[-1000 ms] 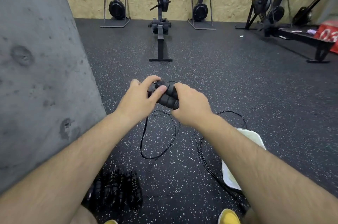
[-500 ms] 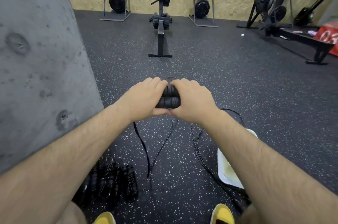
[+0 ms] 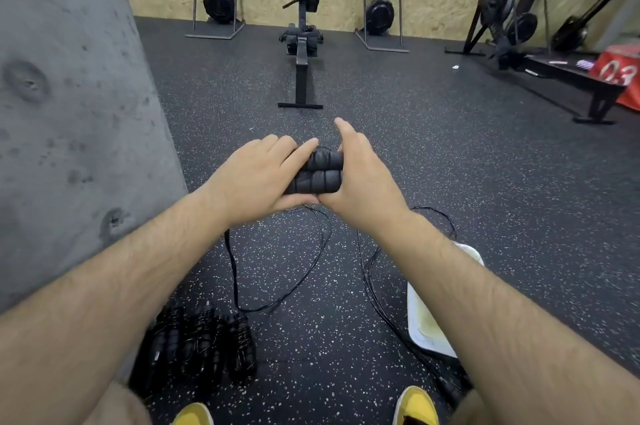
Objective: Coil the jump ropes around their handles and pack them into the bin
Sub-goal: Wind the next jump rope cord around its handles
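Two black foam jump rope handles lie side by side, held up in front of me between both hands. My left hand grips their left end, fingers over the top and thumb underneath. My right hand holds the right end, its index finger lifted straight. The thin black rope hangs from the handles and loops loosely on the floor. A white bin stands at the lower right, partly hidden by my right forearm.
Several coiled black jump ropes lie on the floor at lower left. More loose rope trails beside the bin. A grey concrete wall stands at left. A rowing machine is ahead, a bench at right.
My hands have slid apart along the handles, baring more of them. The right index finger has lifted off. The hanging rope has swung into a wider loop on the floor.
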Demonstrator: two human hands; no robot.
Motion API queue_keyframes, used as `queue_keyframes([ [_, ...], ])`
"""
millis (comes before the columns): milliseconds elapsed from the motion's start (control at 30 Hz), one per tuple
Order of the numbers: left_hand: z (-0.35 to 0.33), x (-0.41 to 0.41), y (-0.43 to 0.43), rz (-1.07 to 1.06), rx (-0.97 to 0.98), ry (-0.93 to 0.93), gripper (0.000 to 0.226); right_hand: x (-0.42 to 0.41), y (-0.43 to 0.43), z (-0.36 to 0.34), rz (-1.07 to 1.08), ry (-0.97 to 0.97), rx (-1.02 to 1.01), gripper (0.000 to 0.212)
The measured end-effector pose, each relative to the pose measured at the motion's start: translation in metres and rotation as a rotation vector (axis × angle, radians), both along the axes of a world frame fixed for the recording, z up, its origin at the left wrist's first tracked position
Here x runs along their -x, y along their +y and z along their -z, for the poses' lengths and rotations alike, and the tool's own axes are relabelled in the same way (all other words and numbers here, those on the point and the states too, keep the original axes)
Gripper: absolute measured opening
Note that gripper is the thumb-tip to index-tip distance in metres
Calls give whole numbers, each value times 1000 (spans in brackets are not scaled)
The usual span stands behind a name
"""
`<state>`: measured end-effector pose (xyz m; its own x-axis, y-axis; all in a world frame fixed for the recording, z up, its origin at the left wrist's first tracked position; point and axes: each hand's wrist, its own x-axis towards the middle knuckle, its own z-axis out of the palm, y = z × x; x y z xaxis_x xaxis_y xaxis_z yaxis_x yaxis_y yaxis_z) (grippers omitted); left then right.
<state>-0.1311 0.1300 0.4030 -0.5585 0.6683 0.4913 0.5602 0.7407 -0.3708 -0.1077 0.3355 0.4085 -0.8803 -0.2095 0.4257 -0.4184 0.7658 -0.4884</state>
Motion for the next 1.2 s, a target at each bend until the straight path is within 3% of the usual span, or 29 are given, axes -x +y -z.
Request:
queue_keyframes([
  [33,0,0,-1,0,10,13,93,-1,0,2,1,12,-9,98],
  [133,1,0,-5,13,11,31,91,1,-2,8,4,125,-189,67],
  [200,3,-2,-7,2,1,22,91,3,-3,10,-6,132,-207,59],
  [367,-1,-5,-18,-40,-50,-6,89,6,3,15,-6,-26,65,104],
  [433,-6,-7,-24,-67,-111,-23,87,6,1,21,48,-113,141,106],
  [567,-16,-13,-23,-55,-215,-50,86,0,-26,37,-126,-351,137,74],
  [667,-22,-20,-17,-19,-289,-89,86,-12,-62,46,-329,-519,236,85],
  [800,-31,-26,-14,42,-308,-99,87,-17,-109,53,-339,-583,304,81],
  [933,-31,-28,-18,84,-281,-97,87,-12,-119,50,-385,-648,320,18],
  [1067,-25,-26,-38,72,-224,-85,85,-3,-99,40,-350,-606,273,20],
  [1200,-16,-18,-64,34,-183,-94,83,14,-65,39,-326,-432,149,24],
])
